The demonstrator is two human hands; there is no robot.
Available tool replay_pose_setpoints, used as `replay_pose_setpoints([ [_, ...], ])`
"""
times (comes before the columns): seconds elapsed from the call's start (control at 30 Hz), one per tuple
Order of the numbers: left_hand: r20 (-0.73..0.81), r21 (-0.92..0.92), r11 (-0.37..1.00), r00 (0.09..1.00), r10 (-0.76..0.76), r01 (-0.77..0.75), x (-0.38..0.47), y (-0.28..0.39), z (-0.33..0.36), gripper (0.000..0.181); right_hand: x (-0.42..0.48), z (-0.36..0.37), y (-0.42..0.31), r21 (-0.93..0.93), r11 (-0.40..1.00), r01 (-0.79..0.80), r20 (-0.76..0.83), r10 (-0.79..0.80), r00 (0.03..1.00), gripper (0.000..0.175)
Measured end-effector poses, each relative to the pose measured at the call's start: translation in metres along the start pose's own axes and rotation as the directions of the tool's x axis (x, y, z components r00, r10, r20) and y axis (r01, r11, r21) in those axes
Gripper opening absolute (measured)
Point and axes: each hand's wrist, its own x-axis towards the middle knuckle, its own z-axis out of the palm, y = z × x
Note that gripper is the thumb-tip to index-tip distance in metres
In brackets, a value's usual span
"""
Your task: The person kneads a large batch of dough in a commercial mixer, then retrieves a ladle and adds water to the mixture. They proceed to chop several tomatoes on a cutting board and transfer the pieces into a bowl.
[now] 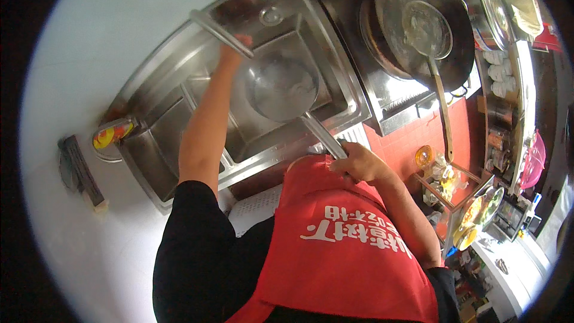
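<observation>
My right hand (361, 161) grips the tubular metal handle (323, 135) of a round, shallow metal vessel (282, 89). Its bowl is over the right basin of a stainless steel sink (345, 98), but blur keeps me from telling whether it is solid or mesh. My left hand (235, 49) reaches across the sink to a steel faucet spout (219, 31). The spout covers part of that hand, so I cannot tell whether the fingers hold it or something behind it.
Right of the sink, a large dark wok (462, 49) sits on a stove (381, 94). A long-handled strainer (428, 27) lies across it. Farther right are stacked white bowls (500, 74) and trays of food (471, 213). A dark object (80, 170) is at the left wall.
</observation>
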Motion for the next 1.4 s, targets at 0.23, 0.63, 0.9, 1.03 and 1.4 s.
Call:
replay_pose_setpoints([
  [0.23, 0.019, 0.147, 0.974, 0.984, -0.179, 0.175, -0.085, 0.021, -0.018, 0.024, -0.058, -0.037, 0.058, -0.119, 0.99, 0.069, -0.062, -0.077, 0.995, 0.036],
  [0.63, 0.343, 0.396, 0.807, 0.744, -0.573, 0.438, -0.356, 0.151, 0.154, 0.023, -0.248, -0.077, 0.353, 0.362, 0.924, 0.124, -0.36, 0.016, 0.933, 0.025],
  [0.9, 0.887, 0.314, 0.896, 0.434, -0.159, -0.313, -0.398, 0.312, 0.399, 0.021, -0.393, -0.006, 0.568, 0.632, 0.567, 0.528, -0.71, 0.15, 0.688, 0.015],
  [1.03, 0.982, 0.173, 0.83, 0.157, -0.104, -0.53, -0.454, 0.412, 0.563, 0.019, -0.439, 0.024, 0.636, 0.607, 0.344, 0.716, -0.792, 0.339, 0.508, 0.015],
  [1.4, 0.624, -0.01, 0.959, -0.751, -0.216, -0.284, -0.913, 0.623, 0.847, 0.034, -0.547, 0.051, 0.792, 0.205, -0.08, 0.976, -0.614, 0.765, 0.192, 0.01],
])
